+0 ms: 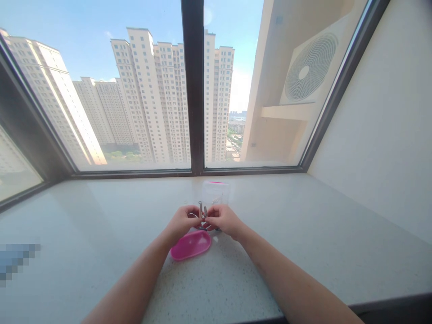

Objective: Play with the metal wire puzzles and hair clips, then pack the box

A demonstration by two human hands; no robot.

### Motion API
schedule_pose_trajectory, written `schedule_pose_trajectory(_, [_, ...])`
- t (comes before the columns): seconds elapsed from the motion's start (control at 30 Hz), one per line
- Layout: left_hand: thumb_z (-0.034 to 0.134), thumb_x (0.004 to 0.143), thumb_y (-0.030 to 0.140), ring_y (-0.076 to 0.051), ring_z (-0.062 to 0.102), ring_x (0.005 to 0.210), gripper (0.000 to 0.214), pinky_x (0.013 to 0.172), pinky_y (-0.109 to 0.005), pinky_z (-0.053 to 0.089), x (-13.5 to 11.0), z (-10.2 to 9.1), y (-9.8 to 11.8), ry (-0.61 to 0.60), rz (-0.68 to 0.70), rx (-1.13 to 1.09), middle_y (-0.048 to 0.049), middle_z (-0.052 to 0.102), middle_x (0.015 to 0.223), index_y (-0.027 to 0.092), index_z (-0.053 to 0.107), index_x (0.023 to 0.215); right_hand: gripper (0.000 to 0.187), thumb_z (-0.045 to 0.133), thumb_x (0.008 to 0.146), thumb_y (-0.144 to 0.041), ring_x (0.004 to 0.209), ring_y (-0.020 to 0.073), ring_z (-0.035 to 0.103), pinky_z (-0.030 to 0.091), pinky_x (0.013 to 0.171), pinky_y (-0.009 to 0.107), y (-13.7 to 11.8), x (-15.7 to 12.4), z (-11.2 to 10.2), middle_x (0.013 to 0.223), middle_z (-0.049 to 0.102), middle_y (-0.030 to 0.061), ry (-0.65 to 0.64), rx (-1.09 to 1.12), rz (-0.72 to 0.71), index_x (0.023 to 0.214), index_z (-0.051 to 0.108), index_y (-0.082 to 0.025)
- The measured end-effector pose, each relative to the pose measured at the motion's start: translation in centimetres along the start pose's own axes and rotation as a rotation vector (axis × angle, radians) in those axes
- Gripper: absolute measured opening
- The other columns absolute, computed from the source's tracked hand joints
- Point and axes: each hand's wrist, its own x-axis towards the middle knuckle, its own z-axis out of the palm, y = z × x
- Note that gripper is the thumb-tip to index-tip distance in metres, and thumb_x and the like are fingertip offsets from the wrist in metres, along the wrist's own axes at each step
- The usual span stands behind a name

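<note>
My left hand (182, 221) and my right hand (223, 219) meet at the middle of a pale stone window sill (303, 225). Both are closed in a pinch on small metal pieces (202, 209) that stand upright between the fingertips; the taller one has a ring-shaped top. What these pieces are is too small to tell. A pink oval dish (191, 245) lies on the sill just under and in front of my left hand. A clear plastic bag with a pink strip (216, 191) lies just beyond my hands.
A large window with a dark central post (194, 90) stands behind the sill, showing tall apartment blocks. A plain wall (388, 135) closes the right side. The sill's dark front edge (388, 306) runs along the lower right.
</note>
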Motion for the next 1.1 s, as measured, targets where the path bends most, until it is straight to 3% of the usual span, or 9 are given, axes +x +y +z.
schedule_pose_trajectory(0.47, [0.069, 0.066, 0.033, -0.013, 0.059, 0.056, 0.022, 0.055, -0.025, 0.046, -0.1, -0.08, 0.48, -0.001, 0.027, 0.03, -0.0008, 0.06, 0.062, 0.012, 0.064, 0.072, 0.03, 0.074, 0.059, -0.033, 0.063, 0.0172, 0.065, 0.053, 0.06, 0.029, -0.02, -0.02, 0.05, 0.066, 0.065, 0.0022, 0.018, 0.003, 0.006, 0.077, 0.06, -0.013])
schedule_pose_trajectory(0.83, [0.066, 0.065, 0.024, -0.016, 0.064, 0.063, 0.036, 0.059, -0.028, 0.05, 0.21, -0.14, 0.12, 0.018, -0.043, -0.045, -0.0038, 0.065, 0.069, 0.011, 0.059, 0.098, 0.028, 0.074, 0.059, -0.033, 0.054, 0.0117, 0.057, 0.05, 0.055, 0.026, -0.05, 0.1, -0.13, 0.06, 0.06, -0.0007, 0.057, -0.041, 0.002, 0.075, 0.064, -0.013])
schedule_pose_trajectory(1.1, [0.051, 0.065, 0.014, -0.015, 0.066, 0.058, 0.035, 0.051, -0.022, 0.046, -0.08, -0.21, 0.33, 0.038, -0.132, -0.055, -0.0046, 0.068, 0.077, 0.016, 0.049, 0.1, 0.029, 0.072, 0.062, -0.04, 0.041, 0.006, 0.04, 0.031, 0.039, 0.018, -0.34, 0.05, -0.35, 0.045, 0.044, -0.0056, 0.166, -0.077, 0.008, 0.064, 0.06, -0.013])
